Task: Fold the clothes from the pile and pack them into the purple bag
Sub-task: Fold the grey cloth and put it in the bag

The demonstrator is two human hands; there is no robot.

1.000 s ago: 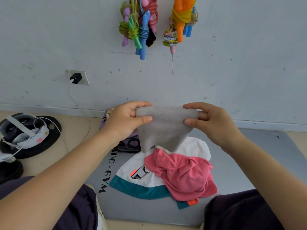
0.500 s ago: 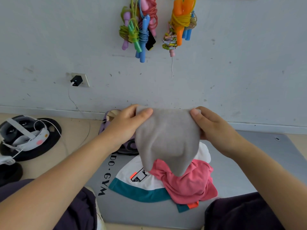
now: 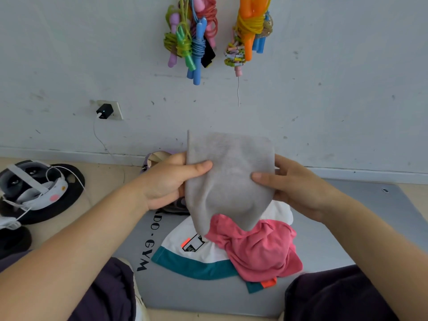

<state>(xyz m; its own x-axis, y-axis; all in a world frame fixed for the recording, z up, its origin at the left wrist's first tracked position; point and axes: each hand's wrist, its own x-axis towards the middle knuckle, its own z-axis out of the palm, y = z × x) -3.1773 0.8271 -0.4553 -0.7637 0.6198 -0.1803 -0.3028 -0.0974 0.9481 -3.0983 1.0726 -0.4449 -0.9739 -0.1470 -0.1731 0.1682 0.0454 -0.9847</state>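
While both hands pinch it, grey cloth (image 3: 228, 179) aloft, fingers (image 3: 196, 167) clamped, pink garment (image 3: 257, 249) below.

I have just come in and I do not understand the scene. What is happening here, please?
A person sits on a grey mat and holds up a grey cloth with both hands: the left hand pinches its left edge, the right hand its right edge. Below it, a pink garment lies crumpled on a white and teal shirt, not yet folded. The purple bag stands behind the left hand, mostly hidden.
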